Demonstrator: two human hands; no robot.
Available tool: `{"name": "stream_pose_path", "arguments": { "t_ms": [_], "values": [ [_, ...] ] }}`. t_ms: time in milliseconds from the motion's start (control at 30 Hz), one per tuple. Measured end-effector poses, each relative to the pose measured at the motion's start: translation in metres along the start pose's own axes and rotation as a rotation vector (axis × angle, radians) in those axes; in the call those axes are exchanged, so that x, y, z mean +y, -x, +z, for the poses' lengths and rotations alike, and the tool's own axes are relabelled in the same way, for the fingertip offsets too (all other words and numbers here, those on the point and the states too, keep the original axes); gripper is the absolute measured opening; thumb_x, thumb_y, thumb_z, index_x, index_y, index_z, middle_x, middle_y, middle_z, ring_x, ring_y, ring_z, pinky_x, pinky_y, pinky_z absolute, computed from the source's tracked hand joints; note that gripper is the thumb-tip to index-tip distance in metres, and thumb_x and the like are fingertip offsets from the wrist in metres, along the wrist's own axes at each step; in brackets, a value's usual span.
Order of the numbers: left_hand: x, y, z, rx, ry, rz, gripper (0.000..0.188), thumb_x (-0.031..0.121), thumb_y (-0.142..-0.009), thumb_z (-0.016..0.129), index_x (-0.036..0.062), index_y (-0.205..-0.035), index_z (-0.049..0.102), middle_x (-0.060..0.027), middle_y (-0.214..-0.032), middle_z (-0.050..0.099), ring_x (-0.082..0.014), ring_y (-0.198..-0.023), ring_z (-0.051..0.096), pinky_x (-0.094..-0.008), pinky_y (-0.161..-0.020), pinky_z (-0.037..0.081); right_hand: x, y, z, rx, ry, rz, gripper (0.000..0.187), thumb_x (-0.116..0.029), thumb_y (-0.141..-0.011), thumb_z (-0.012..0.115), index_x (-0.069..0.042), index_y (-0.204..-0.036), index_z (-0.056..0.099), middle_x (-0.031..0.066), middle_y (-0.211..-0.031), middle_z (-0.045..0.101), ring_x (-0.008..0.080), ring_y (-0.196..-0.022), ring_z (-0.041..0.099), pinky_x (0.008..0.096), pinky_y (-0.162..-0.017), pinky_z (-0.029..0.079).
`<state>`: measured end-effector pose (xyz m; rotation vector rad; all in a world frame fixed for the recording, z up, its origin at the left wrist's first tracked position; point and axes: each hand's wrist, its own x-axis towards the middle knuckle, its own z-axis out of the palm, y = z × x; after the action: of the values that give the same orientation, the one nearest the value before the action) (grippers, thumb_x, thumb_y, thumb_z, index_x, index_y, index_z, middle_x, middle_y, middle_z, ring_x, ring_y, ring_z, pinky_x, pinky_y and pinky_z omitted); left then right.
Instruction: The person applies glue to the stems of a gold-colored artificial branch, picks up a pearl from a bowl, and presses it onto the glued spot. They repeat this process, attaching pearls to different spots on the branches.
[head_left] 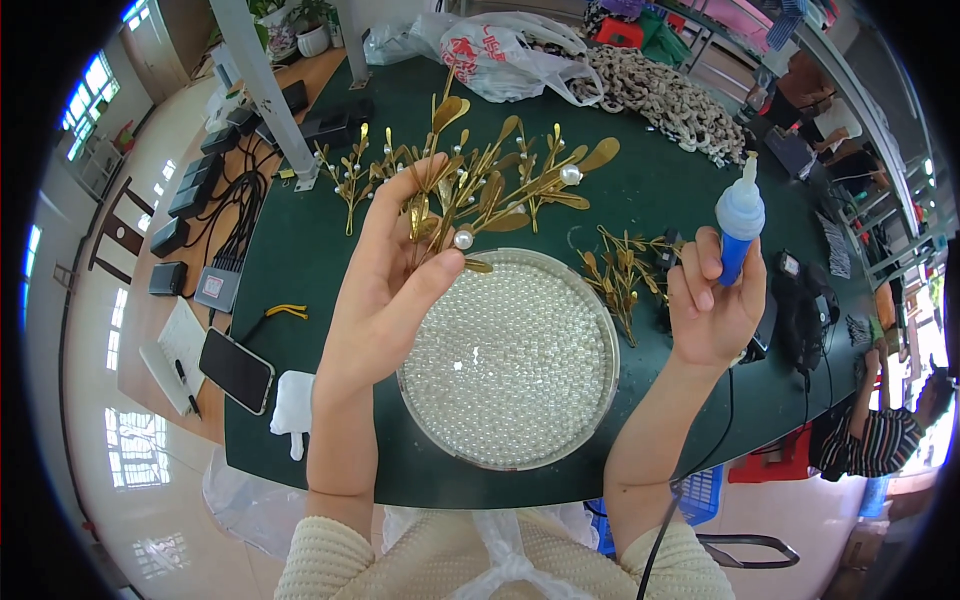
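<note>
Between the fingers and thumb of my left hand [385, 290] is a gold metal leaf spray [490, 190] with a few white pearl beads on its branches. My right hand [715, 300] grips a blue glue bottle [740, 225], its pale pointed nozzle tilted upward. Below and between the hands lies a round tray [612, 375] filled with small white pearl beads [510, 370]. Another gold spray without visible pearls [622, 280] rests on the dark green table, left of my right hand. Behind my left hand stands a smaller beaded gold spray [350, 185].
A phone [237, 370], yellow-handled pliers [285, 311] and a white pouch [293, 405] lie at the left. Plastic bags [490, 55] and a heap of beige chain-like material [650, 100] occupy the back. Black cables [805, 330] run at the right, where another person [890, 430] sits.
</note>
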<state>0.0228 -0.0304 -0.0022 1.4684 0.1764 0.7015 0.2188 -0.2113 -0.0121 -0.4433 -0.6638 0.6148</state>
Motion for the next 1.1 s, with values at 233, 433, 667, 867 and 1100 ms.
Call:
{"name": "stream_pose_path", "arguments": {
  "t_ms": [233,433,667,867,1100],
  "values": [
    [-0.001,0.000,0.002,0.020,0.006,0.004,0.059,0.002,-0.085,0.053,-0.0012,-0.136,0.025,-0.0092,-0.119,0.048,-0.0081,-0.092,0.048,-0.0217,-0.081,0.040,-0.001,0.000,0.002,-0.051,-0.033,0.031,0.039,-0.024,-0.096,0.034,0.004,-0.123,0.035,0.0106,-0.080,0.050,0.0115,-0.053,0.044,0.0230,-0.042,0.038],
    [-0.012,-0.001,0.007,0.037,-0.034,0.077,0.062,0.001,-0.082,0.057,-0.0007,-0.136,0.026,-0.0100,-0.121,0.048,-0.0087,-0.093,0.049,-0.0217,-0.080,0.041,0.011,0.002,0.026,0.047,0.138,0.104,0.041,-0.016,-0.088,0.047,0.003,-0.123,0.035,0.0103,-0.087,0.048,0.0161,-0.067,0.052,0.0250,-0.045,0.046],
    [-0.015,0.000,0.016,0.110,-0.300,0.084,0.064,0.002,-0.080,0.060,-0.0013,-0.134,0.026,-0.0095,-0.109,0.056,-0.0088,-0.084,0.055,-0.0197,-0.068,0.044,0.048,0.013,0.058,0.180,0.791,0.022,0.017,0.001,-0.068,0.071,0.001,-0.080,0.059,0.0017,-0.060,0.055,0.0042,-0.042,0.046,0.0174,-0.038,0.033],
    [-0.017,0.000,0.023,0.092,-0.521,0.097,0.065,0.003,-0.078,0.062,-0.0023,-0.133,0.027,-0.0166,-0.106,0.058,-0.0189,-0.093,0.060,-0.0250,-0.076,0.046,0.068,0.015,0.055,-0.022,1.112,-0.156,0.032,-0.001,-0.063,0.072,-0.003,-0.095,0.064,0.0064,-0.082,0.067,0.0094,-0.073,0.063,0.0226,-0.068,0.049],
    [-0.013,0.002,0.025,0.065,-0.595,0.029,0.064,0.006,-0.078,0.061,-0.0021,-0.132,0.029,-0.0231,-0.118,0.051,-0.0326,-0.105,0.056,-0.0348,-0.087,0.045,0.075,0.014,0.053,-0.058,1.234,-0.215,0.032,-0.002,-0.062,0.072,-0.001,-0.093,0.064,0.0071,-0.081,0.067,0.0129,-0.072,0.064,0.0226,-0.066,0.049]
  ]
}}
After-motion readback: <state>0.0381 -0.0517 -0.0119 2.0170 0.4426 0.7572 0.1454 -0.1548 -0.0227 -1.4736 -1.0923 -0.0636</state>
